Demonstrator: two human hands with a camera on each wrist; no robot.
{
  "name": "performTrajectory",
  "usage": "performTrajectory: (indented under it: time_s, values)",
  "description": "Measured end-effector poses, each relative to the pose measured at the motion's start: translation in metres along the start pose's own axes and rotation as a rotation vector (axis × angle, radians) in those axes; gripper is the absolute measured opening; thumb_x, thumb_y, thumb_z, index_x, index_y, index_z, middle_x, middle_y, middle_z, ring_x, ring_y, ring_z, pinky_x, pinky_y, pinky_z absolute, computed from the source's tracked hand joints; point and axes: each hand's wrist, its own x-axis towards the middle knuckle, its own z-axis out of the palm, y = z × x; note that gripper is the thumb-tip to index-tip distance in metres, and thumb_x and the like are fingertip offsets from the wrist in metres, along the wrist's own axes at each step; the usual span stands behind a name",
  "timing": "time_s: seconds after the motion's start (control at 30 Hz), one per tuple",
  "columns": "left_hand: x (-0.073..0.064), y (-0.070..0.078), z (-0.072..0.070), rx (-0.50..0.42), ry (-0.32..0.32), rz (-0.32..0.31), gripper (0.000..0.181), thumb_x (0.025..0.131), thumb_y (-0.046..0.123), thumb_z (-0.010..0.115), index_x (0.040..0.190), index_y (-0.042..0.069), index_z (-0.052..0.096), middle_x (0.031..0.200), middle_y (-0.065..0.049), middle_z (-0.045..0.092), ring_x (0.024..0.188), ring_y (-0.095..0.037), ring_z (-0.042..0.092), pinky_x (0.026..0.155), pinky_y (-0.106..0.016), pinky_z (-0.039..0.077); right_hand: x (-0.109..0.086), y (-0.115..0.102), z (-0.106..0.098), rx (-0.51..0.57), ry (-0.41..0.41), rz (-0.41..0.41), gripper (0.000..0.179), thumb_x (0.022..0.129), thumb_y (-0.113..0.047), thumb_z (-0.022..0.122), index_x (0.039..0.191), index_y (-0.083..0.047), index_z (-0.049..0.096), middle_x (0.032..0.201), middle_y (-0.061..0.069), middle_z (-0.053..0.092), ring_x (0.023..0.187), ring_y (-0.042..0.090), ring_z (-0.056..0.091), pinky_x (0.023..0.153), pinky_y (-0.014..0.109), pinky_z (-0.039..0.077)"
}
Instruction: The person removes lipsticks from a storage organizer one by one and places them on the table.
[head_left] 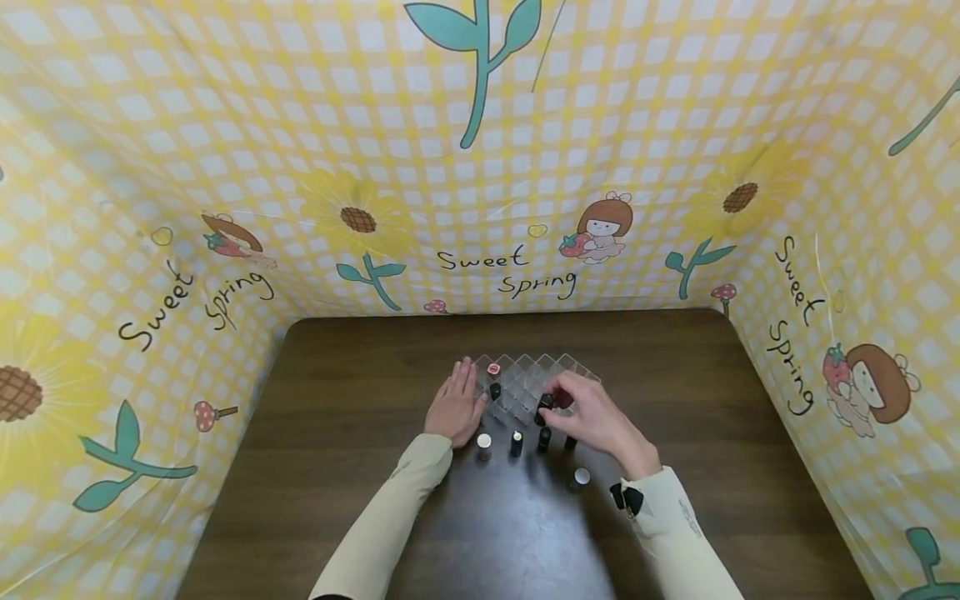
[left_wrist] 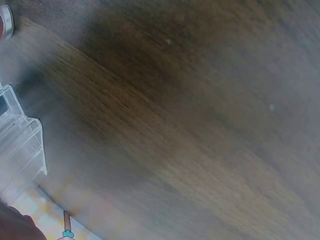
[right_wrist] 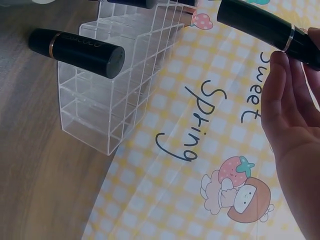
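A clear plastic lipstick organizer (head_left: 517, 387) with diamond-shaped compartments stands on the table. My right hand (head_left: 596, 417) is above its right front part, pinching a black lipstick tube (right_wrist: 257, 25) with a thin silver band between thumb and fingertips. At the organizer's left side, my left hand (head_left: 453, 408) rests with its fingers straight. A red-topped lipstick (head_left: 493, 368) and a black lipstick (head_left: 495, 391) sit in left compartments. In the right wrist view another black tube (right_wrist: 77, 52) with a gold band stands in front of the organizer (right_wrist: 107, 100).
Several tubes stand in front of the organizer, among them a silver-topped one (head_left: 483, 446), two black ones (head_left: 517, 443) and another silver-topped one (head_left: 581, 478) closer to me. Yellow checked cloth (head_left: 480, 233) walls in the brown table (head_left: 360, 367) at the back and sides.
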Motion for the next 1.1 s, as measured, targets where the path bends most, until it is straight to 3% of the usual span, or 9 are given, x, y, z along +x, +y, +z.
performTrajectory:
  time_s: [0.43,0.77,0.93,1.1]
  values:
    - [0.000,0.000,0.001,-0.002,0.019,0.005,0.064,0.104,0.041,0.029,0.155,0.005,0.016,0.164,-0.010,0.009,0.152,-0.025,0.009,0.121,-0.042,0.020,-0.013,-0.004,-0.002,0.047,-0.114,0.033,0.016,0.082,-0.012,0.074,0.092,-0.012,0.062,0.086,-0.003,0.062,0.077,0.018,0.063,0.069,0.029,0.056]
    - [0.000,0.000,0.001,-0.005,0.008,0.001,0.065,0.104,0.042,0.028,0.155,0.005,0.015,0.164,-0.010,0.009,0.152,-0.025,0.008,0.121,-0.043,0.020,-0.023,0.000,0.005,0.041,-0.144,0.042,0.017,0.081,-0.014,0.075,0.091,-0.015,0.062,0.082,-0.005,0.061,0.073,0.015,0.061,0.066,0.024,0.053]
    - [0.000,-0.001,0.002,-0.006,0.009,-0.002,0.065,0.104,0.042,0.029,0.155,0.005,0.015,0.164,-0.009,0.008,0.152,-0.025,0.008,0.121,-0.042,0.020,-0.028,0.001,0.009,0.032,-0.162,0.089,0.016,0.081,-0.018,0.075,0.091,-0.016,0.062,0.083,-0.008,0.060,0.073,0.007,0.058,0.067,0.027,0.054]
    - [0.001,0.000,0.001,-0.003,0.007,-0.002,0.065,0.104,0.042,0.028,0.155,0.005,0.014,0.164,-0.009,0.008,0.152,-0.025,0.008,0.121,-0.043,0.021,-0.034,0.005,0.015,0.027,-0.160,0.083,0.018,0.079,-0.018,0.076,0.090,-0.015,0.062,0.081,-0.007,0.060,0.072,0.004,0.056,0.065,0.024,0.053]
